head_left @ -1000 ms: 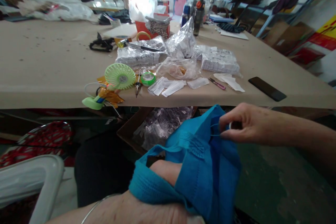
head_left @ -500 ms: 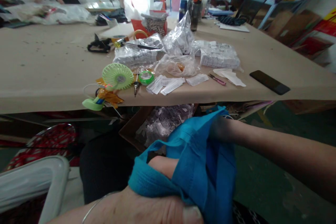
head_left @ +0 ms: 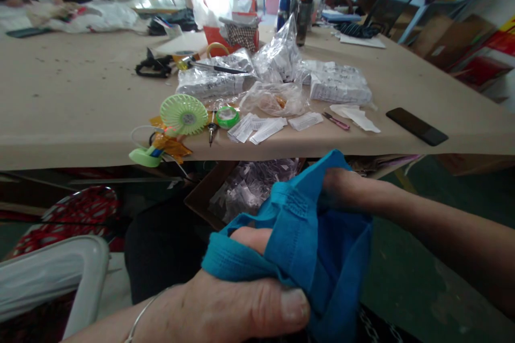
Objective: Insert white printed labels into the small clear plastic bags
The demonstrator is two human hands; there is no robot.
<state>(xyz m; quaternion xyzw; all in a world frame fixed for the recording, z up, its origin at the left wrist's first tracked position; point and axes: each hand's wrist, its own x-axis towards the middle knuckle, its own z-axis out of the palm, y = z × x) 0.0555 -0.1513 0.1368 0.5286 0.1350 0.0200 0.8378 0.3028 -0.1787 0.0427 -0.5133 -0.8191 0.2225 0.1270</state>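
Note:
A blue cloth piece point(head_left: 298, 246) with a stitched strap or loop is held above my lap; whether it is a bag or a garment I cannot make out. My left hand point(head_left: 241, 300) is closed on its near edge, thumb pressed on top, with skin also showing through the loop. From the right, my right hand point(head_left: 341, 187) reaches into the open fold of the cloth; its fingers are hidden inside.
Along the table point(head_left: 100, 139) edge lie a green fan point(head_left: 184, 114), green tape roll point(head_left: 227, 117), paper labels point(head_left: 267, 129), pink-handled snips point(head_left: 336, 121) and a phone point(head_left: 416, 126). Below stands a box of plastic scraps point(head_left: 241, 198). A white plastic rim point(head_left: 94, 257) is at left.
The view has shifted slightly. My left hand and the blue cloth sit a little higher, and the cloth's fold stands wider open. More of the back of my right hand shows at the opening.

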